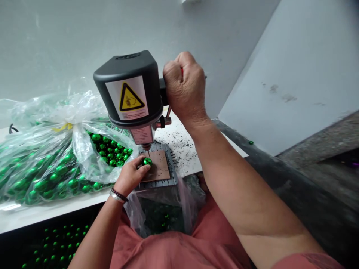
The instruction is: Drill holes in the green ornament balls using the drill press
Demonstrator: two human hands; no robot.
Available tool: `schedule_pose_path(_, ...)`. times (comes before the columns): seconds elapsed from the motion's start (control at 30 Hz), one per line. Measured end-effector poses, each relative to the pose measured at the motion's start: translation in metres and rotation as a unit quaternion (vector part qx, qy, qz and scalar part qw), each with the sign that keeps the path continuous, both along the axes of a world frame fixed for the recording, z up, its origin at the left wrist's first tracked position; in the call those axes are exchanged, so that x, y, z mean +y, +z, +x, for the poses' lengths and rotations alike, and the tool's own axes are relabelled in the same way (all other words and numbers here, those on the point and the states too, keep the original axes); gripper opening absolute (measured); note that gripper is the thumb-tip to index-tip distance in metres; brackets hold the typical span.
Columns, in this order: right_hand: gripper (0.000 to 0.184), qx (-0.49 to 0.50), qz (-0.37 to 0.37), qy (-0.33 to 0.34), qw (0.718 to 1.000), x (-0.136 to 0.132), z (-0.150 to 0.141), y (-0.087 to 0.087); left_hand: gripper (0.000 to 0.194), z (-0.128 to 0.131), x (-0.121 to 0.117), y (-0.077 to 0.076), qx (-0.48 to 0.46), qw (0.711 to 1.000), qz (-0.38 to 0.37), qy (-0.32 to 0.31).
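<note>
A small bench drill press with a black head and a warning label stands on the white table. My right hand is closed in a fist at the right of the head, around the drill press lever; a bit of red shows between the fingers, and most of the grip is hidden. Between thumb and fingers, my left hand pinches a shiny green ball over the wooden board on the press base. The drill bit points down right at the ball's top; whether they touch I cannot tell.
A large clear plastic bag of green balls lies open at the left. Dark shavings litter the table behind the base. Below the table edge hangs another plastic bag. More green balls sit lower left; one ball lies at the right.
</note>
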State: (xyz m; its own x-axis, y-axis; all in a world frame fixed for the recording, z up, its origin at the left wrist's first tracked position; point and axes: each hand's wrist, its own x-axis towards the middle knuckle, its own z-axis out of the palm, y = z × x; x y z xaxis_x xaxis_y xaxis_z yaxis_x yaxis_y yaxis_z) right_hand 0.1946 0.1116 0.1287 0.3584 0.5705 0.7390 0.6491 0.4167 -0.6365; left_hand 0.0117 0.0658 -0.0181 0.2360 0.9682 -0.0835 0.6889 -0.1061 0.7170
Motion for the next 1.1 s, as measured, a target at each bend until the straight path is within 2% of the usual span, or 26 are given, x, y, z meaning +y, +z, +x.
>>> schedule_pose_path(0.23, 0.028, 0.007, 0.021, 0.022, 1.000, 0.000, 0.002, -0.002, 0.047, 0.008, 0.003, 0.002, 0.090, 0.995, 0.029, -0.013)
schedule_pose_path(0.4, 0.026, 0.008, 0.034, 0.040, 0.999, -0.001, 0.002, -0.002, 0.047, 0.015, 0.000, 0.006, 0.137, 0.989, 0.041, -0.048)
schedule_pose_path(0.57, 0.026, 0.012, 0.022, 0.041, 0.999, -0.003, 0.002, -0.001, 0.046, 0.018, -0.002, 0.000, 0.160, 0.985, 0.064, -0.023)
schedule_pose_path(0.77, 0.025, 0.001, 0.021, 0.025, 0.999, 0.000, 0.001, -0.002, 0.045, 0.014, 0.003, -0.005, 0.201, 0.974, 0.092, -0.040)
schedule_pose_path(1.1, 0.025, -0.022, 0.006, 0.008, 1.000, -0.007, 0.003, 0.000, 0.044, 0.015, 0.003, -0.004, 0.202, 0.972, 0.104, -0.050)
